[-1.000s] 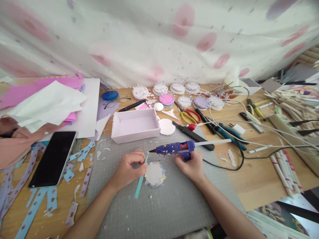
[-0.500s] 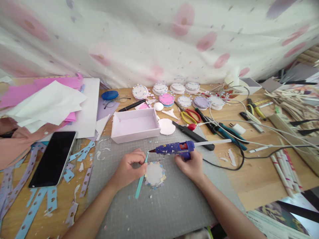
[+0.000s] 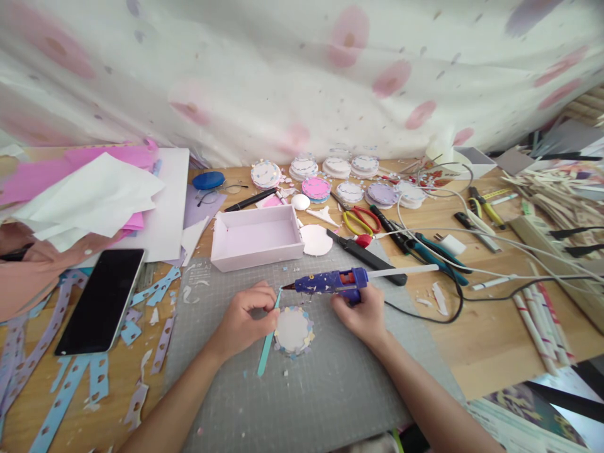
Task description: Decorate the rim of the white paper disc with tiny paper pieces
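Pinched in my left hand (image 3: 250, 319) is a pair of teal tweezers (image 3: 265, 352), its tip pointing up and away. My right hand (image 3: 361, 311) is wrapped round the handle of a blue hot glue gun (image 3: 325, 281), whose nozzle points left and meets the tweezer tip. Anything held in the tip is too small to make out. A white glue stick (image 3: 403, 270) sticks out of the gun's back. Just below the nozzle, on the grey cutting mat (image 3: 330, 390), lies a round white paper disc (image 3: 292, 331) edged with small pastel pieces.
A pale pink open box (image 3: 257, 236) stands behind my hands. Several decorated discs (image 3: 349, 192) line the back. A phone (image 3: 101, 301) and punched paper strips (image 3: 61, 396) lie left. Pliers (image 3: 436, 258), a black cutter (image 3: 368, 257), cables and markers (image 3: 542, 327) spread to the right.
Both hands hold almost the same position, with the nozzle still at the tweezer tip. The lower end of the tweezers has shifted very slightly right.
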`<state>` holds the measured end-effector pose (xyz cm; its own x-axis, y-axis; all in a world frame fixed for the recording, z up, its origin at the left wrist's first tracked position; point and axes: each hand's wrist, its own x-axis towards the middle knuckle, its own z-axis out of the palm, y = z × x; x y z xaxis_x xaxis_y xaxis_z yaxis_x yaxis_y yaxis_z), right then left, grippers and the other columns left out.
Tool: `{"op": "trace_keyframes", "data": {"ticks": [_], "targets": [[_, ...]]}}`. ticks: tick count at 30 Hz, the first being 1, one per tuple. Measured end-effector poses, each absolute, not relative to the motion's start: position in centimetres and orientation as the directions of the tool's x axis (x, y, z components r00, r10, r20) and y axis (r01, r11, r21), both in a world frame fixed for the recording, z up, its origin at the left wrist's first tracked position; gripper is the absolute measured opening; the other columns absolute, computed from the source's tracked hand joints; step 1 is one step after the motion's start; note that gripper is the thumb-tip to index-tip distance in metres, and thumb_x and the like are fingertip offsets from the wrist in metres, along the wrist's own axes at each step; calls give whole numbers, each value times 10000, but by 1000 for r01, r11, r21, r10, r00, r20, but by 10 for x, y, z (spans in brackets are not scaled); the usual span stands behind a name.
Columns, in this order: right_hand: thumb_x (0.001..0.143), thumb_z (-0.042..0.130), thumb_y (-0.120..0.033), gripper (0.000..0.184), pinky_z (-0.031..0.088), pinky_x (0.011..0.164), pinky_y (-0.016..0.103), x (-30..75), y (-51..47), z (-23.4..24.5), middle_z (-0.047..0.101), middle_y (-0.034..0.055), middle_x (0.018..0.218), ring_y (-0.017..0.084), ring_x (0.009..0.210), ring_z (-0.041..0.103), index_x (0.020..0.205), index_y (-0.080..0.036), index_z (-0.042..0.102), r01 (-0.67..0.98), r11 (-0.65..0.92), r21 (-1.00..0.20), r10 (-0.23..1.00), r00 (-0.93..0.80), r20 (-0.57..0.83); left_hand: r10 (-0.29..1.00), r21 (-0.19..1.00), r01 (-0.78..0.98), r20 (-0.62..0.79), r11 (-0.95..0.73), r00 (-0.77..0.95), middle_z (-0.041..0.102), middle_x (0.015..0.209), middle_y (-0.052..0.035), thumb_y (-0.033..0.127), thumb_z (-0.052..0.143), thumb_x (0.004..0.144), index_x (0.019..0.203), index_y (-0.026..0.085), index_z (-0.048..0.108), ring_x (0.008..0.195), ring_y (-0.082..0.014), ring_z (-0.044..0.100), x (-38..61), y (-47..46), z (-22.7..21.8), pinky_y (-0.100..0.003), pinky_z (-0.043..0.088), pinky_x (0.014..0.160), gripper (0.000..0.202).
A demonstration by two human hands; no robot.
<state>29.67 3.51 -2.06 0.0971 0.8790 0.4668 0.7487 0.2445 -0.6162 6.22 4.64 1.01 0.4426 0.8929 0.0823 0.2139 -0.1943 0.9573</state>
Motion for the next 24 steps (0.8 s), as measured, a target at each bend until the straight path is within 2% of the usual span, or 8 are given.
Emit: {"op": "trace_keyframes", "data": {"ticks": [5,11,14,18,22,24], "targets": [[631,535,-229,58,331,417,215,298,35,-24,396,-79,446,88,399,366,591,-212,496,763,232,-603,872,112,477,893,962,207,72,-180,444,453,546,19,166,511,773,474,187,465,608,-148,447,62,46,9,-327,358,719,303],[667,651,-296,155,338,410,219,304,34,-20,455,-70,476,86,397,393,651,-198,532,707,170,-687,843,257,473,900,970,192,55,-152,433,470,550,16,169,517,767,475,185,500,624,-151,453,60,45,8,-317,358,710,293],[701,684,-382,247,362,451,233,324,25,-12,514,-39,565,103,452,434,770,-171,575,687,63,-724,797,402,450,910,975,179,49,-133,412,475,540,21,167,514,761,472,185,520,610,-143,453,59,46,8,-318,363,738,289],[786,592,-435,368,411,620,305,369,2,-2,571,40,777,176,661,513,996,-133,604,711,-113,-694,688,560,461,924,986,132,47,-104,379,485,529,23,171,507,751,466,185,531,601,-140,455,58,47,7,-316,371,755,287],[757,588,-455,348,372,606,345,413,-20,-9,519,34,726,207,642,478,929,-152,588,628,-440,-642,564,749,347,945,996,69,37,-62,326,489,529,25,173,497,762,474,186,534,593,-135,446,56,49,4,-309,370,771,290],[729,590,-473,356,366,602,361,428,-26,-17,511,41,735,236,660,489,914,-171,559,599,-529,-601,550,782,295,955,998,44,23,-38,295,498,543,19,172,495,763,485,185,537,611,-141,453,55,48,3,-299,369,744,281]]}}
